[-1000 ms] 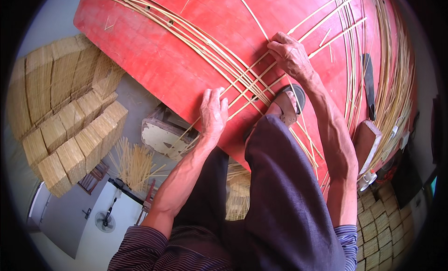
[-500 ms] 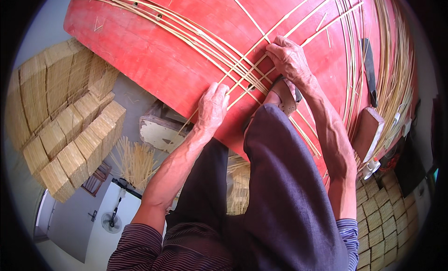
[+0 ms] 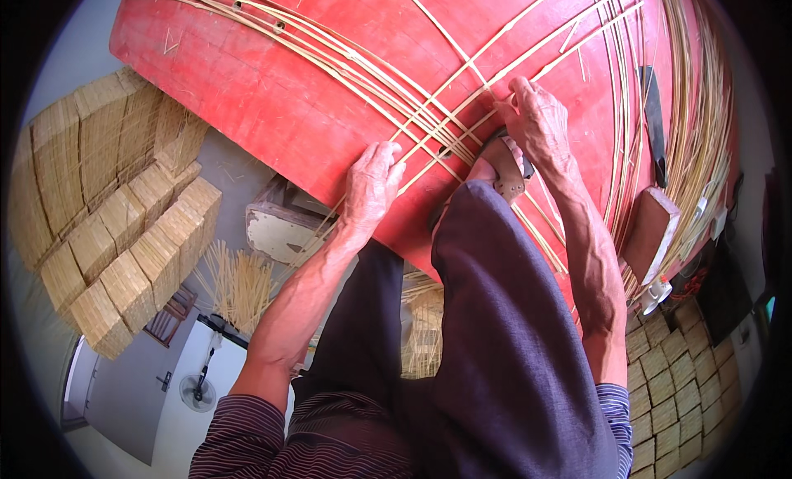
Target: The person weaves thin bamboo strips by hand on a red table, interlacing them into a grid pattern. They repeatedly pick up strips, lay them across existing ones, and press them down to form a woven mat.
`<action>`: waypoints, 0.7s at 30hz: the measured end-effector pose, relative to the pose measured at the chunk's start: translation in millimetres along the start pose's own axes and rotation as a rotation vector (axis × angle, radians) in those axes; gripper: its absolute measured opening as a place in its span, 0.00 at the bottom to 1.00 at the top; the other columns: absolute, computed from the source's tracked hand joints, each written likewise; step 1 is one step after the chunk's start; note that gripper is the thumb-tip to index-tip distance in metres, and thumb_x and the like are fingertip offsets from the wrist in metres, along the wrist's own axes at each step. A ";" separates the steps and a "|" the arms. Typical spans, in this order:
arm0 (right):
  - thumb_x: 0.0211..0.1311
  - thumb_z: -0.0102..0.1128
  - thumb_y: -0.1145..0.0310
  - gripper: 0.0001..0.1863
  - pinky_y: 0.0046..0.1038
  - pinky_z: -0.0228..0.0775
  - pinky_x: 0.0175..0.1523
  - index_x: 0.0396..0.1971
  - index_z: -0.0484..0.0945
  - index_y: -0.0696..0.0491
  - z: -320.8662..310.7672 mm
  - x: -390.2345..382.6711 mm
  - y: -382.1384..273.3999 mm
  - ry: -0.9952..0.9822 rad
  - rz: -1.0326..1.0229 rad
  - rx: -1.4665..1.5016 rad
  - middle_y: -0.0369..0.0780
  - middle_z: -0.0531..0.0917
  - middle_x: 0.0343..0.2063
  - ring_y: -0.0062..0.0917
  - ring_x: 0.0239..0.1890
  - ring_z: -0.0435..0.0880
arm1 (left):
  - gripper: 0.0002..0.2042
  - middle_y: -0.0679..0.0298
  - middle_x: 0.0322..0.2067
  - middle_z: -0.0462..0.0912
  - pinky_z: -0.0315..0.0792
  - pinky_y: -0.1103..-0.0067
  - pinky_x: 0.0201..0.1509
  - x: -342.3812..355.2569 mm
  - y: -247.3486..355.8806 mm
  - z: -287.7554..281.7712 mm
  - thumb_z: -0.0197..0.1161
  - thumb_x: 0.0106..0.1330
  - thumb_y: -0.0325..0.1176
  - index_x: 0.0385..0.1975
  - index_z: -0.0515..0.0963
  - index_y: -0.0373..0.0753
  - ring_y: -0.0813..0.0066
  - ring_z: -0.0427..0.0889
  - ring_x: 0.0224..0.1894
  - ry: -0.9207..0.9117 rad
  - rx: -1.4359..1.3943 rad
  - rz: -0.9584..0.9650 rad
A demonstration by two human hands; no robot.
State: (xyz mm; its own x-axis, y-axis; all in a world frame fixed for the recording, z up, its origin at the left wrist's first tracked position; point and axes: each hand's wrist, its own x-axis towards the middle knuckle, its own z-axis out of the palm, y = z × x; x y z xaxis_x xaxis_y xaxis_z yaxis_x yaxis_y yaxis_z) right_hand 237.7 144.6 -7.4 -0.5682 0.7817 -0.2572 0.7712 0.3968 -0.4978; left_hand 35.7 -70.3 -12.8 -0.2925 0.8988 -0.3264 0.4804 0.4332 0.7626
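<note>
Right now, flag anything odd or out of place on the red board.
The sandaled foot on the red board, among the crossed bamboo strips, looks odd: footwear seldom belongs on a work surface. Beyond the right hand, a short offcut looks stray, much shorter than the strips around it.

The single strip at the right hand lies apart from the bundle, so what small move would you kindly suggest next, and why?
I'd probably have the right hand ease the single strip toward the bundle: a gap separates them, the right fingertips are at the strip's lower part, and the left hand seems placed to steady the crosswise strips.
</note>
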 end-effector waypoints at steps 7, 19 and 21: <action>0.58 0.61 0.68 0.05 0.42 0.74 0.38 0.28 0.75 0.53 0.5 0.5 19.0 0.075 0.017 0.061 0.46 0.82 0.25 0.43 0.33 0.83 | 0.11 0.57 0.30 0.76 0.74 0.72 0.34 9.8 3.4 -5.2 0.65 0.62 0.23 0.44 0.75 0.34 0.65 0.77 0.31 0.035 0.032 0.073; 0.62 0.66 0.65 0.10 0.38 0.72 0.36 0.37 0.78 0.54 -117.7 -2.6 202.4 0.350 0.158 -0.356 0.45 0.81 0.26 0.39 0.29 0.81 | 0.12 0.48 0.36 0.76 0.74 0.61 0.39 23.4 11.4 -2.6 0.61 0.62 0.23 0.45 0.73 0.34 0.44 0.78 0.38 0.089 0.004 0.077; 0.62 0.67 0.64 0.12 0.39 0.72 0.35 0.38 0.78 0.55 -77.9 8.7 178.5 0.391 0.112 -0.383 0.44 0.80 0.26 0.38 0.29 0.81 | 0.12 0.48 0.36 0.76 0.74 0.61 0.39 12.3 3.0 -19.6 0.61 0.62 0.23 0.45 0.73 0.34 0.44 0.78 0.37 0.111 0.091 0.023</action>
State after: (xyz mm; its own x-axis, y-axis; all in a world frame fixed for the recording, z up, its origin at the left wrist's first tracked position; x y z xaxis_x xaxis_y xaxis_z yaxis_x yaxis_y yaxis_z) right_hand 392.8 259.7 -34.0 -0.3839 0.9206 0.0711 0.9116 0.3901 -0.1298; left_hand 17.3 -59.2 -3.6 -0.3676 0.8981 -0.2414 0.5601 0.4211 0.7135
